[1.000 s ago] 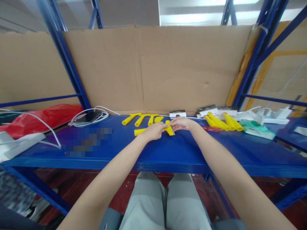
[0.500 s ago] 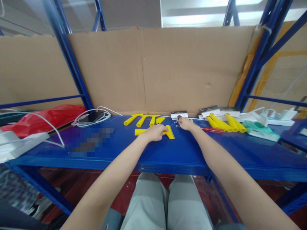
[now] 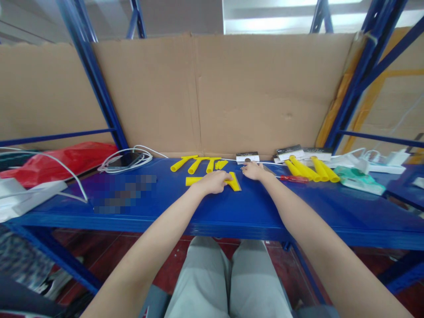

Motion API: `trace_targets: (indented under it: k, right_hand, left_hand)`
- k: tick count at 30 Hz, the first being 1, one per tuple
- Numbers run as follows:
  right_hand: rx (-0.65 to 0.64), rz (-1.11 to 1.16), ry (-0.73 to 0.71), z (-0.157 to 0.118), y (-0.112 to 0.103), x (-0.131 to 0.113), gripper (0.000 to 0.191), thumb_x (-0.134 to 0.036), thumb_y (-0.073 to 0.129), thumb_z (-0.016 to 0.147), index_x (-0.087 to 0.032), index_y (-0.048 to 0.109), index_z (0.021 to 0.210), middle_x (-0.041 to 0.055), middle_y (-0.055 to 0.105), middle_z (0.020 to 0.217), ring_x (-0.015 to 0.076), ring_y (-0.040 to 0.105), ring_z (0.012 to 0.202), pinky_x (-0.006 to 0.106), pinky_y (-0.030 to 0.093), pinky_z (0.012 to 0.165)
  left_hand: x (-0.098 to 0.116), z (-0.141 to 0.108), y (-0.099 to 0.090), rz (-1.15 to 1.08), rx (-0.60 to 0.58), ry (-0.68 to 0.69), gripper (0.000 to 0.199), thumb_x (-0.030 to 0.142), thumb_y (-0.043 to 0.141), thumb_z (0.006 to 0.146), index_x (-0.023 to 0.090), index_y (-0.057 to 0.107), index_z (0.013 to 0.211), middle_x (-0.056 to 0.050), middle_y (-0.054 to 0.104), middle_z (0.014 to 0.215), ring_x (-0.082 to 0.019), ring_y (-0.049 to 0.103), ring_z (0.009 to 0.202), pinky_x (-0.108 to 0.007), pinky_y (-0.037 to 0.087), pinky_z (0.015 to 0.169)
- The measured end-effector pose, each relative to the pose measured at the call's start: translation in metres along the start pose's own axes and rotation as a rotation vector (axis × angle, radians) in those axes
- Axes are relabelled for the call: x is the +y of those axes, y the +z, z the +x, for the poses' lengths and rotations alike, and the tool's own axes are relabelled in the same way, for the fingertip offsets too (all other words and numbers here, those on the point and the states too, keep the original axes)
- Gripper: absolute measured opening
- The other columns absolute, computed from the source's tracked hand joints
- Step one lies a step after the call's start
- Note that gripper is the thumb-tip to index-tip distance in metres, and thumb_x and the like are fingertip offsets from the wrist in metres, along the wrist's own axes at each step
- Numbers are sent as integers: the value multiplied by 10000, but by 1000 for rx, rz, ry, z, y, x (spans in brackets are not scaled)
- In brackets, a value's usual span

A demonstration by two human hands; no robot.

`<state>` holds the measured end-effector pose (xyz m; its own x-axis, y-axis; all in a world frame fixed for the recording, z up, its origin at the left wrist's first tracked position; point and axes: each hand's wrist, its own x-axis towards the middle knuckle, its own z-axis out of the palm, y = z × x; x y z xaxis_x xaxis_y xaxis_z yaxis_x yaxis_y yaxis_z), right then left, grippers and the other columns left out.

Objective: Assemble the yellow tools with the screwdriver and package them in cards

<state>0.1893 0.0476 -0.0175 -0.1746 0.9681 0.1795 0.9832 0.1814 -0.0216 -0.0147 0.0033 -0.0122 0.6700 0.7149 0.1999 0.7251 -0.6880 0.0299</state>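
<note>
My left hand (image 3: pixel 214 182) is closed around a yellow scraper (image 3: pixel 235 181) lying sideways on the blue shelf. The scraper's wide head with its pale blade edge points right, and the handle end sticks out on the left. My right hand (image 3: pixel 253 170) is down on the shelf just right of the scraper head, its fingers bunched together at the surface; whatever is beneath the fingertips is too small to make out. A screwdriver with a red handle (image 3: pixel 294 179) lies beside that hand. Directly behind it sits a small black-and-white box (image 3: pixel 247 157).
Several yellow scraper pieces (image 3: pixel 195 165) lie at the back middle. Several yellow handles (image 3: pixel 303 170) rest at the right by more black-and-white boxes (image 3: pixel 289 153) and a green packet (image 3: pixel 359 180). White cable (image 3: pixel 132 161) and a red bag (image 3: pixel 76 161) are at left. Cardboard (image 3: pixel 245 97) stands behind.
The fingers of my right hand have shifted slightly left along the shelf surface. My left hand keeps its hold on the scraper in the same spot.
</note>
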Motion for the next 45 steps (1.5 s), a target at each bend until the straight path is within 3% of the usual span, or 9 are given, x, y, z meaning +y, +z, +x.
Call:
trace_targets:
  k: [4, 12, 19, 23, 30, 38, 45]
  right_hand:
    - [-72, -28, -30, -1, 0, -11, 430, -246, 337, 910, -210, 690, 1152, 92, 493, 1441, 342, 402, 1294, 610, 260, 1049]
    - [66, 23, -109, -8, -2, -26, 278, -229, 489, 889, -216, 749, 985, 97, 626, 1288, 315, 452, 1250, 532, 334, 1017]
    - [49, 191, 39, -3, 2, -33, 213, -167, 564, 827, -220, 755, 905, 96, 707, 1088, 272, 553, 1135, 405, 437, 942]
    - [50, 285, 57, -1, 1, -28, 159, -160, 602, 786, -206, 753, 803, 93, 721, 981, 266, 574, 1091, 373, 450, 920]
    - [27, 808, -60, 1, -7, -6, 114, -192, 604, 751, -129, 696, 730, 27, 685, 727, 136, 582, 684, 258, 471, 714]
    - [-69, 937, -127, 0, -8, -5, 19, -172, 679, 670, -156, 672, 661, 17, 679, 717, 136, 585, 712, 260, 457, 749]
    - [-91, 1045, -140, 5, 0, -1, 88, -195, 680, 650, -165, 641, 722, 3, 645, 703, 127, 567, 723, 249, 451, 708]
  left_hand:
    - [0, 0, 1, 15, 5, -1, 337, 149, 514, 850, 212, 655, 1150, -85, 669, 1200, -236, 602, 1124, -361, 440, 986]
    - [1, 0, -2, 20, -22, 1, 360, 150, 506, 857, 202, 641, 1187, -92, 658, 1218, -236, 584, 1154, -359, 424, 1006]
    - [-1, 1, -1, 5, -15, 1, 353, 162, 519, 858, 217, 649, 1182, -82, 660, 1218, -232, 584, 1155, -358, 423, 1009]
    - [-2, 2, 0, -16, -11, 1, 343, 151, 527, 858, 201, 658, 1171, -90, 660, 1225, -239, 585, 1163, -362, 423, 1009]
    - [-1, 1, -1, -33, -8, 2, 347, 142, 533, 854, 197, 665, 1171, -88, 660, 1235, -244, 586, 1166, -362, 425, 1008]
    - [3, 0, -5, -105, 63, 84, 324, 103, 529, 848, 197, 686, 1116, -70, 689, 1173, -213, 625, 1089, -347, 440, 981]
    - [-2, 2, 0, -114, 100, 92, 326, 124, 547, 849, 192, 680, 1138, -75, 691, 1173, -217, 629, 1082, -351, 462, 960]
